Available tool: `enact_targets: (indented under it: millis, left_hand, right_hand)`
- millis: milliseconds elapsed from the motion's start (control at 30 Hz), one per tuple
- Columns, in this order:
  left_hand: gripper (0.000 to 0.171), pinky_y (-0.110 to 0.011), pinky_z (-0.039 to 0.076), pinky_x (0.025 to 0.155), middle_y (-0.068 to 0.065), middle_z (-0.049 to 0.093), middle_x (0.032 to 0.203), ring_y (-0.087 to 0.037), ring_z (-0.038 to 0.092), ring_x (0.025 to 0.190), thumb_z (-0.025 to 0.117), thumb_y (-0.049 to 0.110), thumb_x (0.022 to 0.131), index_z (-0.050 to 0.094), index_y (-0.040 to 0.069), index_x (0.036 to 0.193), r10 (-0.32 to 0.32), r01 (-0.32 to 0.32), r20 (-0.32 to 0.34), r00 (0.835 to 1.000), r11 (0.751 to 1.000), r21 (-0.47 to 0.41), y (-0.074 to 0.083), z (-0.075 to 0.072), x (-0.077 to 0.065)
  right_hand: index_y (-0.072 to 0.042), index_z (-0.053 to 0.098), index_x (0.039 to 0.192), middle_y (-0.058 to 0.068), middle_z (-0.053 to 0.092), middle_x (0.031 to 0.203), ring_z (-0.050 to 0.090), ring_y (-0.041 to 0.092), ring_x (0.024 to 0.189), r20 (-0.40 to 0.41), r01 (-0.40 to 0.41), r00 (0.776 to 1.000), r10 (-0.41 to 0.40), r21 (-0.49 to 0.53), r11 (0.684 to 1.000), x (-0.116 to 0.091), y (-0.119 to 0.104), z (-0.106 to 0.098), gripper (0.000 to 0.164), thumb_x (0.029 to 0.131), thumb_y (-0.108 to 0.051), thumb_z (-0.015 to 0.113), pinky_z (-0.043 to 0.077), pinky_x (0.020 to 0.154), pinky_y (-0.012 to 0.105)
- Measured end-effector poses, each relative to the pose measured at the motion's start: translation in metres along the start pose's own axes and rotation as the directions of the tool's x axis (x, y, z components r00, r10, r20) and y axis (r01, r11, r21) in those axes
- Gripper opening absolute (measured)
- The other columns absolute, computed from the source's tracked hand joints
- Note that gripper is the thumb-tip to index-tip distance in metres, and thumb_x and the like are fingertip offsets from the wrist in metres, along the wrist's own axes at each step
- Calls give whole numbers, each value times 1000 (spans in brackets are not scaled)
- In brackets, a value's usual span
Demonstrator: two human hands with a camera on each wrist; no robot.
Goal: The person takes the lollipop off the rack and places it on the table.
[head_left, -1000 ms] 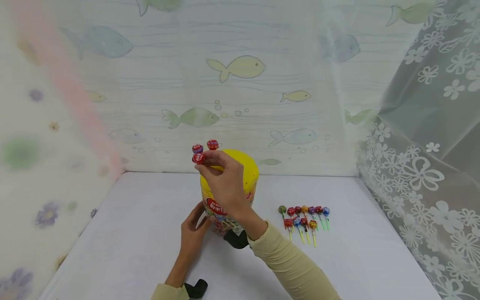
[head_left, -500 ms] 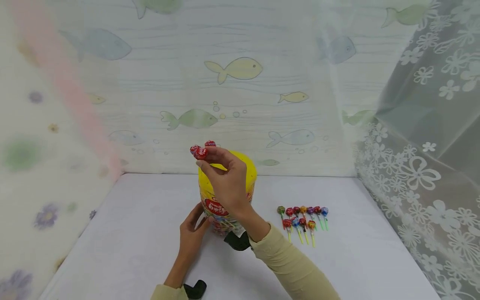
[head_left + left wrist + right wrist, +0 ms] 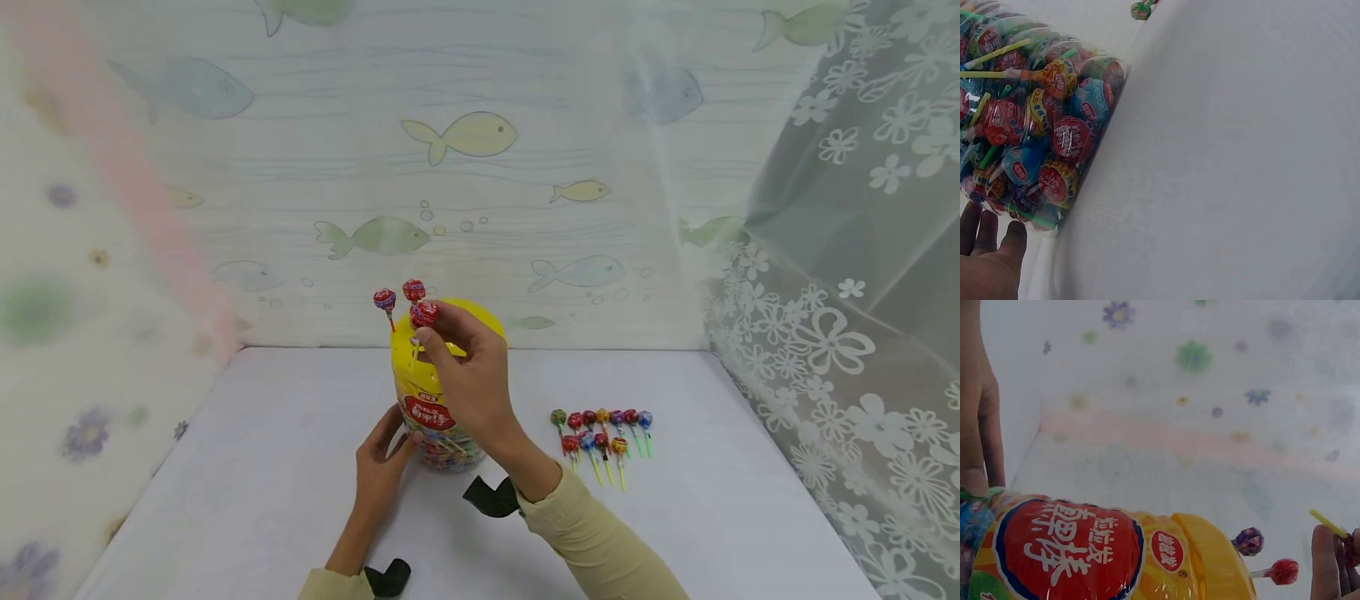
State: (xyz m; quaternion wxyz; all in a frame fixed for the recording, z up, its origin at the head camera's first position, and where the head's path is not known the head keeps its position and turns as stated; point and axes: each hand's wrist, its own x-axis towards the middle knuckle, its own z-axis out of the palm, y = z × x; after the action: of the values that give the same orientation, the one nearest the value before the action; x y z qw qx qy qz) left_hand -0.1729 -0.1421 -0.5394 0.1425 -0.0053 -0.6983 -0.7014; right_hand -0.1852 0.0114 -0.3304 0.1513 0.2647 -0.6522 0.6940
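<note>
A clear candy jar [image 3: 429, 412] with a yellow lid [image 3: 487, 315] stands upright on the table, packed with wrapped lollipops. My left hand [image 3: 381, 467] holds its lower left side, thumb toward me; in the left wrist view the fingertips [image 3: 1016, 234] touch the plastic. Above the lid, my right hand [image 3: 472, 375] pinches a red-wrapped lollipop [image 3: 423, 313] between thumb and fingers, its stick pointing down. Two more lollipops, one purple-and-red [image 3: 384, 299] and one red [image 3: 413, 289], stick up from the lid's far left part. My right hand covers much of the lid.
Right of the jar, several loose lollipops [image 3: 588, 442] lie in two rows on the white table [image 3: 712, 517], heads away from me. A fish-patterned curtain [image 3: 480, 208] hangs behind, with a flowered sheer curtain [image 3: 832, 358] on the right. Dark straps [image 3: 491, 497] sit at both wrists.
My right hand has shifted right with the red lollipop, away from the purple-and-red one, which now shows standing in the lid. The held lollipop's stick has come into view. My left hand stays on the jar.
</note>
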Motion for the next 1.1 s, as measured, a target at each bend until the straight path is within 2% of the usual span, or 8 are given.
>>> enact_targets:
  millis: [200, 367, 600, 767, 900, 1100]
  left_hand:
    - [59, -30, 41, 114, -6, 49, 154, -6, 46, 139, 69, 10, 97, 47, 11, 152, 11, -11, -5, 1000, 1000, 1, -1, 0, -1]
    - [59, -29, 42, 114, -5, 49, 154, -8, 46, 140, 70, 10, 97, 48, 11, 152, 11, -11, -15, 1000, 1000, -9, 0, 0, -2]
    - [60, -29, 42, 113, -7, 48, 155, -14, 44, 143, 70, 12, 97, 47, 10, 152, -2, 2, -14, 1000, 1000, 0, 5, 2, -3]
    - [60, -31, 42, 114, -7, 48, 155, -11, 44, 142, 70, 12, 97, 46, 10, 153, 0, 0, -15, 1000, 1000, 7, 7, 2, -4]
    - [61, -30, 42, 113, -7, 47, 155, -8, 45, 140, 70, 11, 97, 46, 10, 153, -5, 5, -19, 1000, 1000, 8, 8, 1, -4]
    - [61, -26, 43, 113, -6, 48, 155, -9, 44, 141, 70, 11, 96, 46, 9, 153, -2, 2, -18, 1000, 1000, 12, 8, 1, -4]
  right_hand:
    - [1, 66, 129, 18, 73, 113, 72, 27, 95, 1, -21, 1000, 21, -16, 1000, -9, 3, -12, 33, 97, -7, 69, 65, 77, 32]
    - [1, 68, 126, 17, 73, 112, 70, 26, 94, -17, -32, 999, 32, -32, 999, -15, 7, -22, 31, 95, -5, 70, 64, 81, 31]
    - [2, 69, 119, 16, 73, 110, 69, 22, 94, -66, -8, 998, 5, -56, 998, -24, 13, -34, 26, 94, -3, 71, 64, 81, 29]
    - [3, 70, 117, 17, 73, 109, 70, 18, 94, -95, -1, 995, -3, -45, 999, -31, 19, -44, 24, 93, -1, 72, 64, 83, 30]
    - [3, 70, 115, 18, 73, 108, 69, 17, 92, -106, -6, 994, 3, -35, 999, -37, 26, -53, 23, 92, 0, 72, 64, 79, 28]
    - [2, 70, 117, 17, 72, 108, 69, 16, 92, -128, -7, 992, 1, -44, 999, -48, 33, -67, 26, 91, 2, 72, 64, 79, 27]
